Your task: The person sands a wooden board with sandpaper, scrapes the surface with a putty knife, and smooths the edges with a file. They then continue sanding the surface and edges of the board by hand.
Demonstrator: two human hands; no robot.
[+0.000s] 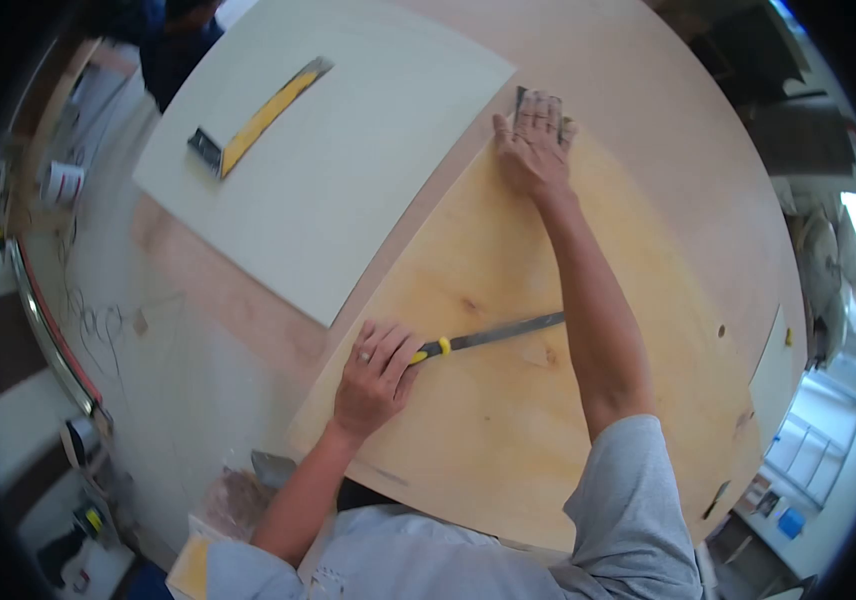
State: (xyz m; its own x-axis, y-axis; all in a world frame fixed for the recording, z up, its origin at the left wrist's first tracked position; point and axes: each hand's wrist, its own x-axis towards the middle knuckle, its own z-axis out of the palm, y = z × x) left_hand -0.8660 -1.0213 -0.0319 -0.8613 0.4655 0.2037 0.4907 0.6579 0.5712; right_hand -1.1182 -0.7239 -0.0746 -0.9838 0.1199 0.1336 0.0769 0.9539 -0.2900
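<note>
My right hand (536,150) lies over a dark flat block (521,103) at the far corner of a plywood panel (508,260). The hand covers most of the block, so its kind is hard to tell. My left hand (378,368) rests near the panel's left edge, fingers curled over the black-and-yellow handle of a flat file (503,332). The file lies across the panel, its tip hidden behind my right forearm. Beyond the panel's left edge, a try square (266,118) with a yellow blade and dark stock lies on a white board (348,180).
Both boards lie on a large dusty worktable (248,280). A small dark tool (716,500) sits near the panel's right edge. At left are a white tub (63,183) and loose cord (98,320). A person in dark clothing (176,50) is at the upper left.
</note>
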